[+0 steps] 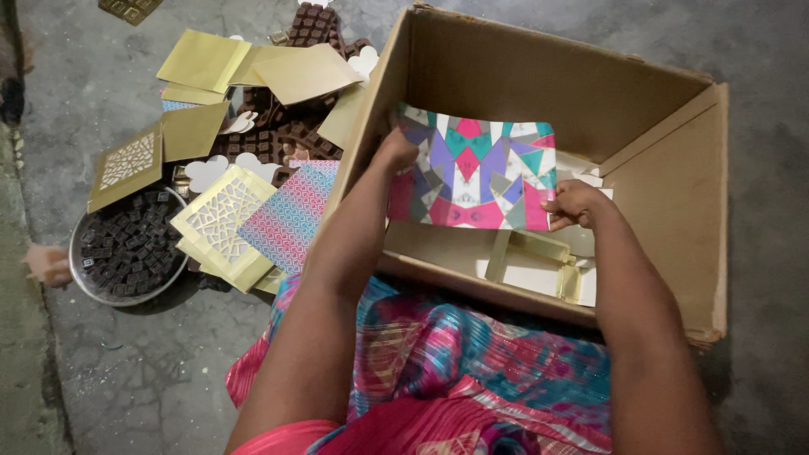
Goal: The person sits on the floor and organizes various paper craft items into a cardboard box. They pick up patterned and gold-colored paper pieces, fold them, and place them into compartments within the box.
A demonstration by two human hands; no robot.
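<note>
A flat card with a bright geometric pattern (476, 173) is held over the inside of a large brown cardboard box (539, 76). My left hand (394, 152) grips the card's left edge. At the lower right corner my right hand (575, 205) pinches it. Both forearms reach in over the box's near wall. Pale gold and white folded card pieces (539, 265) lie on the box floor under the card.
Left of the box lie gold sheets (202, 61), cut-out lattice cards (221, 215), a pink-blue patterned card (291, 215) and brown moulded trays (313, 25). A round metal dish of dark squares (126, 244) sits on the concrete floor, another person's fingers (46, 263) beside it.
</note>
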